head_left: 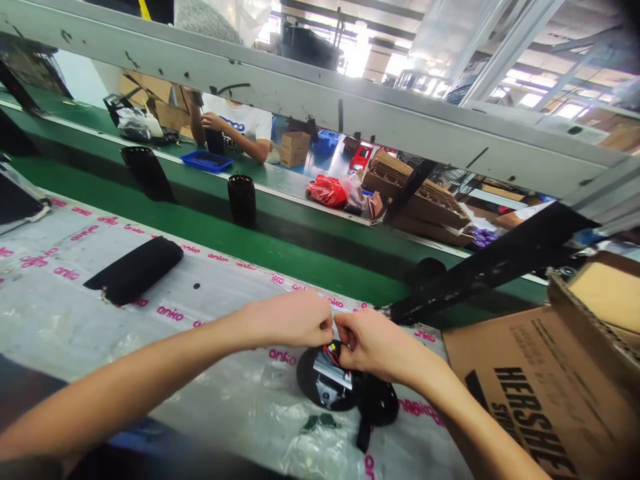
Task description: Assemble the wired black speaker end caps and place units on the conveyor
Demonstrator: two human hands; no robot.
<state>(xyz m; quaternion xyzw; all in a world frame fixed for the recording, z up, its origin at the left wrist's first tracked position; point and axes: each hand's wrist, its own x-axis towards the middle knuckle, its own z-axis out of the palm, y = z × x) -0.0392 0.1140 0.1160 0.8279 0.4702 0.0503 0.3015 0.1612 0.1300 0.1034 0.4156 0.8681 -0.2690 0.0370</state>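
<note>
My left hand (285, 319) and my right hand (373, 343) meet with their fingertips pinched together just above a round black object (320, 377). Whatever lies between the fingertips is hidden. A clear plastic packet (333, 377) and thin red and black wires (333, 353) sit on that object, and a black strap (375, 403) lies beside it. All of this rests on a clear plastic sheet with pink "anko" print (225, 373). Farther left on the sheet lies a black padded cylindrical case (135, 270).
A green conveyor belt (200, 227) runs behind the sheet, carrying upright black cylinders (242, 200). An open cardboard box (540, 393) stands at the right. A grey metal beam (300, 87) crosses overhead. Beyond the belt, a co-worker's hands (215, 122) work near a blue tray (207, 161).
</note>
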